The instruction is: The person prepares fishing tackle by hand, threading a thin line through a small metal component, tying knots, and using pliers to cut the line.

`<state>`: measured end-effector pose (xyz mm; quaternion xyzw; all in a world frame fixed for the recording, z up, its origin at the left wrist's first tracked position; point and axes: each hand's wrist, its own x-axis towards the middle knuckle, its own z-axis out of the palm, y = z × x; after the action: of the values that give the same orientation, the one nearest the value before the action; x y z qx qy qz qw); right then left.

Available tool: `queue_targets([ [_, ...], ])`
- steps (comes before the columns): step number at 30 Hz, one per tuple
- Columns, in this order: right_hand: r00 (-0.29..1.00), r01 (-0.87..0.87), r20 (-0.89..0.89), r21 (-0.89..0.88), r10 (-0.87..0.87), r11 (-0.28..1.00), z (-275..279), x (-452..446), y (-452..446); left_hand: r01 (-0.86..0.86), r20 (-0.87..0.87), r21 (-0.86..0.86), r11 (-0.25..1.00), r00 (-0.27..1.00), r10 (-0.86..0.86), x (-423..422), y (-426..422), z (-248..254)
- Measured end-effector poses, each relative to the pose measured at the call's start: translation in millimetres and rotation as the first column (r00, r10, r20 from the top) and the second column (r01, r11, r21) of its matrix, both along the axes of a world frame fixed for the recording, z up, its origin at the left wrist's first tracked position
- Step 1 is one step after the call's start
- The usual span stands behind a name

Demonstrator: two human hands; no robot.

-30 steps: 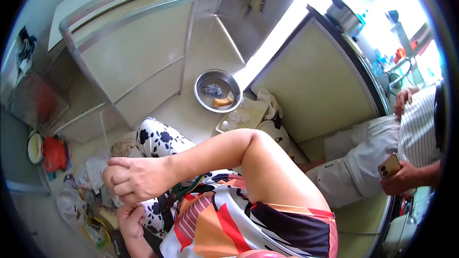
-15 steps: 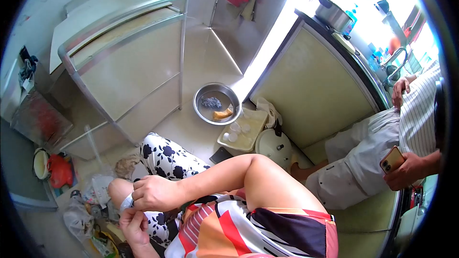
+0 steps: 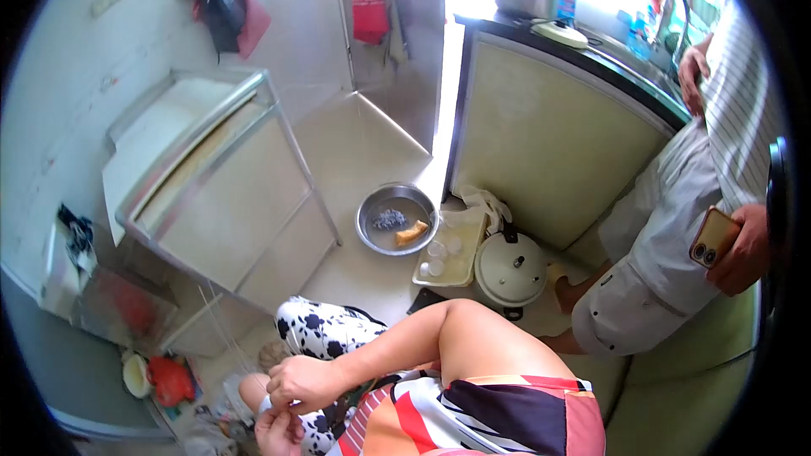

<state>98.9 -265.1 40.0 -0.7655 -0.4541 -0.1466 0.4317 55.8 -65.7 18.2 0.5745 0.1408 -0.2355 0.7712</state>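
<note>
My right hand (image 3: 306, 382) is closed in a pinch close above my knee, its forearm crossing in front of my patterned top (image 3: 397, 401). Just below it, my left hand (image 3: 280, 432) also has its fingers pinched together, almost touching the right. A small whitish bit shows by the fingertips; what they grip is too hidden to name. Around both hands lie my floral trousers (image 3: 325, 327), white with black flowers. Beyond the knees, on the floor, a metal basin (image 3: 365, 232) holds a grey-blue scrubber (image 3: 389, 219) and a yellowish-brown piece (image 3: 411, 233).
Right of the basin are a pale tray (image 3: 463, 268) with small white cups and a lidded pressure cooker (image 3: 498, 274). Another person stands at right, holding a phone (image 3: 708, 235). A metal-framed cabinet (image 3: 245, 194) stands left; plastic bags (image 3: 203, 431) lie lower left.
My view has tilted up and turned left, so the basin and cooker sit lower and more wall shows. Both hands remain together near the knee, fingers still pinched.
</note>
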Motion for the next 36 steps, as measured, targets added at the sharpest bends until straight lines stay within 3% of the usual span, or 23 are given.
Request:
queue_targets([
  [3,0.998,-0.006,0.056,0.053,0.003,0.999,0.9,-3.7,-8.5,0.047,0.019,0.042,0.998,0.999,-0.048,3.8,-9.8,10.6],
  [8,0.967,0.065,0.241,0.057,-0.077,0.996,3.9,-17.3,-27.3,0.154,-0.097,0.055,0.987,0.984,-0.148,7.9,-24.6,15.5],
  [11,0.942,0.008,0.333,0.094,-0.039,0.996,0.1,-22.3,-36.8,0.187,-0.126,0.048,0.981,0.976,-0.18,10.8,-44.3,20.6],
  [15,0.865,-0.063,0.502,0.079,0.014,0.995,-4.8,-30.2,-51.8,0.211,-0.147,0.031,0.977,0.968,-0.204,10.0,-58.8,21.2],
  [22,0.672,-0.052,0.73,0.216,-0.126,0.975,44.9,-35.7,-98.2,0.249,-0.146,-0.075,0.965,0.955,-0.258,9.9,-43.5,17.4],
  [28,0.738,-0.051,0.674,0.015,0.027,0.999,36.6,-22.8,-103.3,0.254,0.058,0.282,0.925,0.958,-0.281,-30.2,-119.7,115.4],
  [31,0.736,-0.037,0.677,0.01,0.021,0.999,34.1,-20.5,-98.4,0.25,0.044,0.267,0.931,0.962,-0.271,-27.7,-115.9,109.7],
  [36,0.76,-0.084,0.642,-0.062,0.104,0.995,43.6,-17.6,-95.4,0.289,-0.101,0.025,0.957,0.953,-0.285,-11.3,-72.0,73.4],
])
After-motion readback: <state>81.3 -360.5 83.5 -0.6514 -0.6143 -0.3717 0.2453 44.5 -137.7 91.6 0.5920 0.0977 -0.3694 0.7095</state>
